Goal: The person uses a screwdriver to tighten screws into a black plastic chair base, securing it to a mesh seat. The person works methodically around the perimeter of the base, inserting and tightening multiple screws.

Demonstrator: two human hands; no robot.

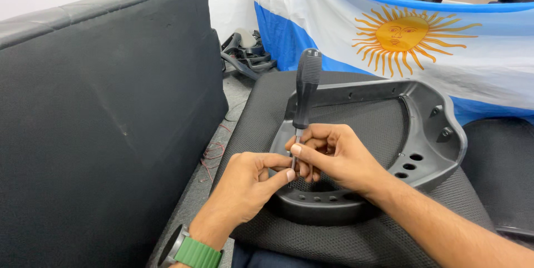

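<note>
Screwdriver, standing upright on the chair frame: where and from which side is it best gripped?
Probably by the ribbed black handle of the screwdriver, from above or the side. It stands upright and free, while the thin metal shaft is pinched between the fingers of the left hand and right hand at the grey plastic frame.
</note>
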